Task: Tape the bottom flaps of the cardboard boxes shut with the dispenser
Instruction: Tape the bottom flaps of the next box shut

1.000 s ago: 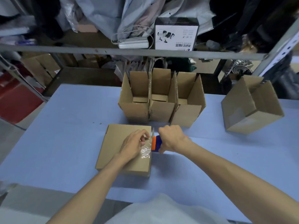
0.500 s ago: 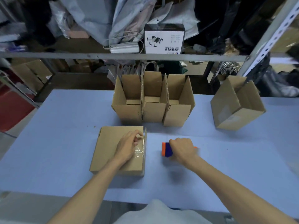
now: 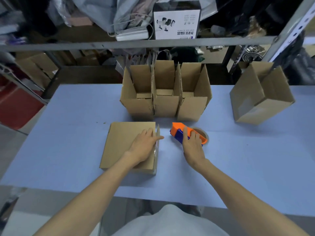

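A flat-topped cardboard box (image 3: 122, 143) lies bottom-up on the blue table (image 3: 68, 133) in front of me, with clear tape shining along its right edge. My left hand (image 3: 144, 145) presses flat on the box near that edge, its fingers spread and the index finger pointing past it. The orange and blue tape dispenser (image 3: 177, 132) lies on the table just right of the box, its brown tape roll (image 3: 202, 133) showing behind. My right hand (image 3: 192, 145) rests over the dispenser's handle with the fingers wrapped on it.
Three open-topped cardboard boxes (image 3: 166, 106) stand side by side behind the dispenser. Another open box (image 3: 260, 99) sits tilted at the far right. A metal shelf rail (image 3: 136, 45) crosses behind the table, with a black-and-white product box (image 3: 176, 23) and bags on it.
My right hand has carried the dispenser away from the box's edge and laid it on the table to the right. My left hand has flattened on the box.
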`<state>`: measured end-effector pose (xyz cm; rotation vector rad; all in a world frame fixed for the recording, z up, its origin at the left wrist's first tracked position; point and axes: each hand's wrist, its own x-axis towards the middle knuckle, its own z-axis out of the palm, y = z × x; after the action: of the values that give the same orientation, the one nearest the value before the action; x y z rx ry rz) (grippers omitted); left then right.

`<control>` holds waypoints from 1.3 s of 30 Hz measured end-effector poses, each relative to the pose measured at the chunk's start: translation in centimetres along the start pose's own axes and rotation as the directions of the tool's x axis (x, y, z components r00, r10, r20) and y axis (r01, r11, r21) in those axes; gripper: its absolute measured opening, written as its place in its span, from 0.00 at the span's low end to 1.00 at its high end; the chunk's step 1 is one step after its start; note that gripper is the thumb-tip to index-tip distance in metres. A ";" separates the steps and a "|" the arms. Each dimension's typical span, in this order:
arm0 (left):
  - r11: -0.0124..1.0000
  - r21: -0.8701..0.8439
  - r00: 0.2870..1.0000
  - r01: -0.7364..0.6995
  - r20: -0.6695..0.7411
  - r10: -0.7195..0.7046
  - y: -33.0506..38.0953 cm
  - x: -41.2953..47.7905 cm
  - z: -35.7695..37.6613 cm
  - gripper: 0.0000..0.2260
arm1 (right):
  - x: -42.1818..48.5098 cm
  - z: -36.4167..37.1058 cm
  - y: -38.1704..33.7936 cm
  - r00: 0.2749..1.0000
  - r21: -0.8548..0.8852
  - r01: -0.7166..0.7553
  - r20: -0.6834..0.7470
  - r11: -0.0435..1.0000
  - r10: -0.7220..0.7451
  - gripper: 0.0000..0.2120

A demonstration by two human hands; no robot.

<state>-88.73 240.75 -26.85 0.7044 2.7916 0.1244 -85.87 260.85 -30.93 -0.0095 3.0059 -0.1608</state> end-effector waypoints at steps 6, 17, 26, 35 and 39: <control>0.942 -0.203 0.955 0.266 -0.080 -0.287 -0.6 2.3 -0.9 0.30 | -0.6 1.7 0.2 0.996 0.172 0.012 0.086 0.985 -0.027 0.28; 0.776 -0.400 0.802 0.488 -0.146 -0.580 0.1 2.0 -7.5 0.25 | -2.5 -1.3 -2.0 0.975 0.680 -0.208 0.203 0.703 0.091 0.28; 0.424 -0.800 0.651 0.426 -0.055 -0.757 -0.8 -6.6 -8.6 0.29 | -1.6 -9.3 -5.6 0.958 0.937 -0.266 0.229 0.225 0.175 0.15; 0.167 -0.908 0.571 0.383 0.091 -0.816 0.3 -7.6 -5.3 0.30 | -1.9 -10.0 -9.6 0.960 0.679 -0.279 0.176 0.679 0.219 0.53; 0.116 -0.922 0.513 0.369 0.098 -0.853 -0.3 -8.0 -4.8 0.25 | -1.1 -9.4 -8.9 0.947 0.852 -0.298 0.209 0.431 0.243 0.30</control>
<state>-83.41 236.56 -20.46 -1.0000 2.4885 1.6252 -85.99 253.02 -20.58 0.5603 2.4167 -1.6077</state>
